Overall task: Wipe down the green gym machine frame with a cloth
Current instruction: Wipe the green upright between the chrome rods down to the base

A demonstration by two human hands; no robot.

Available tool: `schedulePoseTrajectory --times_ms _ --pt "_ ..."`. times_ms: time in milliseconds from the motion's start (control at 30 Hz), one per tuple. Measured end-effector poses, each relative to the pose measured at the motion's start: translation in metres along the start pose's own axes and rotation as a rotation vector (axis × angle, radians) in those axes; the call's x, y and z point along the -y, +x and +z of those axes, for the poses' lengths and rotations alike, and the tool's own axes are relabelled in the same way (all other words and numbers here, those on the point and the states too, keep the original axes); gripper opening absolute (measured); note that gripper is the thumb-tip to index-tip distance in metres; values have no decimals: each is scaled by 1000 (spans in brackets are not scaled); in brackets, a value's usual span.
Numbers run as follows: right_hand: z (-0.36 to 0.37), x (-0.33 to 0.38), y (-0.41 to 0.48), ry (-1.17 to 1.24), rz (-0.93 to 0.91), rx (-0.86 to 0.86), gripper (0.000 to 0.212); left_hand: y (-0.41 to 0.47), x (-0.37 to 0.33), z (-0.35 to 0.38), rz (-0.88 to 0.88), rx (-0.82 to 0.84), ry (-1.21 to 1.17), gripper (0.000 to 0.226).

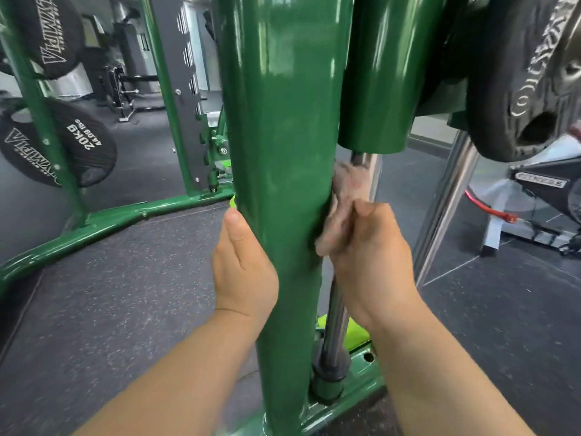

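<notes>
The green upright post (pixel 283 171) of the machine frame stands at centre view and serves as the reference for all positions below.

Right hand (pixel 371 262): fingers curled round a pale cloth (pixel 342 199), pressing it against the right flank of the post, between the post and the chrome guide rod (pixel 336 313) just beside it. The cloth is blurred, which suggests a stroke in progress; its direction cannot be read.

Left hand (pixel 245 265): lies along the left flank of the post, thumb pointing up the near face. The fingers are hidden behind the post, so whether they wrap it cannot be told. The hand appears to steady the body rather than clean.

Recommended procedure for this step:

1. Keep the cloth flat against the paint, bunched only where the hand grips it.
2. Work along the length of the post in overlapping passes, then shift round to the near face and the left flank, which no cloth touches at present.
3. Keep the knuckles off the chrome guide rod; the gap to the right of the post is narrow.
4. Mind the black weight plate (pixel 522 99) hanging above and to the right of the post when reaching higher.
5. Finish at the green base rail (pixel 345 401) at the foot of the post.
</notes>
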State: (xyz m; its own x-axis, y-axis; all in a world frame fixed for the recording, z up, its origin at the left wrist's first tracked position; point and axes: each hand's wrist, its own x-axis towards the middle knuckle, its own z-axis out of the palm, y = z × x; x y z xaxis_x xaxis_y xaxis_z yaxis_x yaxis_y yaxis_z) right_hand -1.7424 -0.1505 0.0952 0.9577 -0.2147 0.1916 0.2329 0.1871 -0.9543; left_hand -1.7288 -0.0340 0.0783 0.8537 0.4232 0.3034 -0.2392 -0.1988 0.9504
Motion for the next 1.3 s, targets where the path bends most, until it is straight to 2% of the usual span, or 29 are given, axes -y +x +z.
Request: schedulePoseTrajectory --times_ms 33,100,167,233,300,333,367,400,467,567,667,767,867,933,967,1033,1100,1200,1300 --pt "1 3 -2 18 -94 31 38 0 0 0 -5 -10 2 80" --pt "7 0 -16 4 -181 96 46 -4 -5 -1 -70 -5 3 70" --pt "11 -40 -30 -51 -178 50 49 -9 -7 -5 -126 58 24 66" --pt "6 -70 -39 -79 -97 -7 48 -2 -2 -12 -119 120 20 69" --pt "-4 -80 -39 -157 -104 -17 32 7 5 -22 -163 228 -57 92" --pt "-8 -74 -38 -213 -180 -17 28 11 10 -25 -176 295 -104 108" --pt "-9 -66 -35 -273 -296 -17 30 14 16 -26 -189 340 -140 118" --pt "-7 -51 -33 -319 -437 -8 44 15 21 -26 -204 354 -164 121" --pt "4 -20 -26 -352 -664 34 59 15 25 -26 -216 366 -185 113" --pt "24 1 -4 -526 -920 12 60 14 15 -30 -201 442 -220 83" --pt "17 -52 -5 -694 -963 -87 59 16 1 -38 -183 589 -275 68" --pt "0 -115 -27 -952 -934 -48 54 17 -9 -53 -185 648 -251 66" --pt "2 -102 -29 -1086 -936 -69 66 2 -9 -59 -63 556 -155 42" --pt "15 -68 -25 -990 -958 -73 63 -13 -7 -62 87 317 -112 21" --pt "21 -56 -24 -895 -971 -24 61 -20 -7 -63 136 251 -128 13" --pt "31 -44 -28 -658 -980 101 55 -30 -9 -61 161 254 -243 21" --pt "33 -47 -34 -489 -954 135 51 -34 -14 -58 122 276 -336 29" --pt "27 -51 -33 -423 -939 -40 45 -24 -21 -57 175 173 -224 18" --pt "19 -48 -22 -413 -901 -190 48 -10 -17 -57 185 9 -177 20"
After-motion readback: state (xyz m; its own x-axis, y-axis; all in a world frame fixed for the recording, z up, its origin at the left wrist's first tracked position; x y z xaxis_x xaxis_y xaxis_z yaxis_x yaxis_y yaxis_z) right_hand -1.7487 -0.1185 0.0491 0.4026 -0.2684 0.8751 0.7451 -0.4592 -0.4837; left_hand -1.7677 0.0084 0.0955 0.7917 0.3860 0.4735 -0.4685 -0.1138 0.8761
